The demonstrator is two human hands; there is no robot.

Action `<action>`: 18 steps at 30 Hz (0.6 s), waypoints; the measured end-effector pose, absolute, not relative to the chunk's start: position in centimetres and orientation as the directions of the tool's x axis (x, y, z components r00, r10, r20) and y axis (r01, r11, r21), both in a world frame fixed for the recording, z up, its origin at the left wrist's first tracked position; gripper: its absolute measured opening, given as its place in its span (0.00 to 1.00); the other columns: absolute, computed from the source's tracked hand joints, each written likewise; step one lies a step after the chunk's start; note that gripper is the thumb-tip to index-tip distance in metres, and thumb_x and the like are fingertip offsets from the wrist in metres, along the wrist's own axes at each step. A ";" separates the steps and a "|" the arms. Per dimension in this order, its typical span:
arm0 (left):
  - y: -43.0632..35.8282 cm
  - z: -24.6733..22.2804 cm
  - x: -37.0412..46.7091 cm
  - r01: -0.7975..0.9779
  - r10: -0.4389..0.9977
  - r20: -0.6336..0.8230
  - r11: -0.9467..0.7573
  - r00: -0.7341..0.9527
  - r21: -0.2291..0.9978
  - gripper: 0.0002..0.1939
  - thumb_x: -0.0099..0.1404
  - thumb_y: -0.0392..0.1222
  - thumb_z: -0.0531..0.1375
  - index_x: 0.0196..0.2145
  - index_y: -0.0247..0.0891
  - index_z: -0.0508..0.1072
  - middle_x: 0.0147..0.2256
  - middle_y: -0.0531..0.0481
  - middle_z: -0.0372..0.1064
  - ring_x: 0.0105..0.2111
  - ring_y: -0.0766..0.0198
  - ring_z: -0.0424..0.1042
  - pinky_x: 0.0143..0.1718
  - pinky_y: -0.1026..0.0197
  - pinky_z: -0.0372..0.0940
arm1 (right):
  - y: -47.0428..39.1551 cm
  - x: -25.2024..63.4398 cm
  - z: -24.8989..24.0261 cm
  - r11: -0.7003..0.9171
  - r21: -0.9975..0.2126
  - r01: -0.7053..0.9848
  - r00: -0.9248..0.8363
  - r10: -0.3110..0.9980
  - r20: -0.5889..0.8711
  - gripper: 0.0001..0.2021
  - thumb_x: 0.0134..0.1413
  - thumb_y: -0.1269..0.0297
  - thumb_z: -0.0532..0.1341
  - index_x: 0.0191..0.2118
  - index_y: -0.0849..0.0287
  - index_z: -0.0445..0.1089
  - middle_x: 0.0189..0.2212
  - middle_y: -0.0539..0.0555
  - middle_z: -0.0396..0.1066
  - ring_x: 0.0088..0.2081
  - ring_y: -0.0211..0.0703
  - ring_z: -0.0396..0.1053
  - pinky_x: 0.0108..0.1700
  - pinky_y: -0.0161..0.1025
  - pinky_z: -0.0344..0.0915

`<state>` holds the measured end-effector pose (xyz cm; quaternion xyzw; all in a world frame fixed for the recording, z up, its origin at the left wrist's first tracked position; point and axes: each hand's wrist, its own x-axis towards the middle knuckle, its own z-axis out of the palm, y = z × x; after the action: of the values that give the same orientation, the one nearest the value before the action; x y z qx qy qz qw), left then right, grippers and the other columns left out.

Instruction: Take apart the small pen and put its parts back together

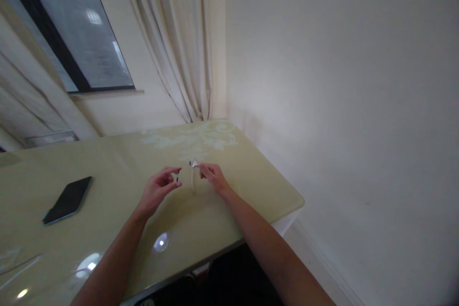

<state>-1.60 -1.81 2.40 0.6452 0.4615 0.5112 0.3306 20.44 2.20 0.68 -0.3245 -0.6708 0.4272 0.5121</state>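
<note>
Between the thumb and index finger of my left hand (163, 186) is a small dark object (177, 175), thin and held upright. Just to its right, my right hand (211, 173) pinches the top of a white cable (192, 179) at a small white piece (194, 164). The cable hangs down in a slight curve toward the tabletop. A tiny dark tip (190, 163) shows at the left of the white piece. The two hands are close but apart, above the pale green table (251, 181).
A dark flat case (68, 200) with a light blue edge lies on the table at the left. Thin pale strands (21, 270) lie near the lower left. Curtains (179, 33) and a window (89, 33) stand behind, and a white wall (340, 105) runs along the right.
</note>
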 end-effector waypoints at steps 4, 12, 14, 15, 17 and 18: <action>0.3 2.7 1.1 0.534 0.920 0.367 -0.379 0.135 0.755 0.22 0.56 0.53 0.70 0.46 0.42 0.80 0.32 0.52 0.72 0.22 0.68 0.59 0.25 0.63 0.59 | 2.4 20.3 1.0 0.408 -0.913 0.007 -0.085 0.910 0.405 0.33 0.65 0.35 0.48 0.22 0.58 0.68 0.19 0.47 0.56 0.25 0.38 0.57 0.30 0.36 0.53; 6.7 2.4 10.9 0.789 0.927 0.254 -0.369 0.275 0.491 0.14 0.56 0.40 0.70 0.42 0.40 0.82 0.36 0.46 0.77 0.41 0.53 0.74 0.44 0.56 0.64 | 3.2 22.6 1.5 0.411 -0.911 0.025 0.401 0.831 0.386 0.29 0.66 0.38 0.46 0.32 0.58 0.68 0.26 0.50 0.65 0.31 0.41 0.62 0.33 0.36 0.57; 8.0 1.9 12.4 0.788 0.939 0.213 -0.342 0.269 0.512 0.15 0.56 0.39 0.70 0.43 0.39 0.82 0.36 0.45 0.78 0.39 0.54 0.75 0.41 0.58 0.65 | 4.0 23.2 1.0 0.380 -0.925 0.004 0.454 0.824 0.340 0.29 0.66 0.37 0.45 0.32 0.58 0.67 0.25 0.50 0.64 0.30 0.41 0.61 0.31 0.36 0.56; 8.6 1.7 12.9 0.787 0.945 0.190 -0.326 0.265 0.524 0.15 0.56 0.39 0.69 0.43 0.38 0.82 0.35 0.45 0.78 0.37 0.55 0.76 0.39 0.59 0.65 | 4.4 23.4 0.7 0.361 -0.932 -0.014 0.466 0.827 0.313 0.30 0.66 0.37 0.44 0.31 0.58 0.67 0.24 0.50 0.63 0.29 0.41 0.61 0.30 0.36 0.56; 9.4 1.2 13.5 0.785 0.956 0.144 -0.291 0.254 0.547 0.14 0.56 0.39 0.69 0.42 0.37 0.83 0.32 0.46 0.79 0.33 0.57 0.76 0.35 0.61 0.65 | 5.1 23.7 0.0 0.326 -0.944 -0.059 0.479 0.839 0.260 0.31 0.66 0.36 0.43 0.31 0.58 0.67 0.21 0.49 0.60 0.26 0.40 0.59 0.27 0.36 0.54; 9.6 1.0 13.6 0.783 0.961 0.125 -0.274 0.248 0.558 0.14 0.56 0.39 0.68 0.42 0.37 0.83 0.31 0.47 0.79 0.31 0.58 0.76 0.33 0.62 0.64 | 5.4 23.7 -0.3 0.315 -0.946 -0.079 0.485 0.841 0.240 0.32 0.66 0.35 0.43 0.31 0.58 0.67 0.20 0.48 0.58 0.25 0.40 0.58 0.26 0.36 0.53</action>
<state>13.59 9.62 0.96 0.7652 0.5697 0.2272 0.1954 23.71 5.41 -0.30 -0.4874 -0.3909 0.3240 0.7104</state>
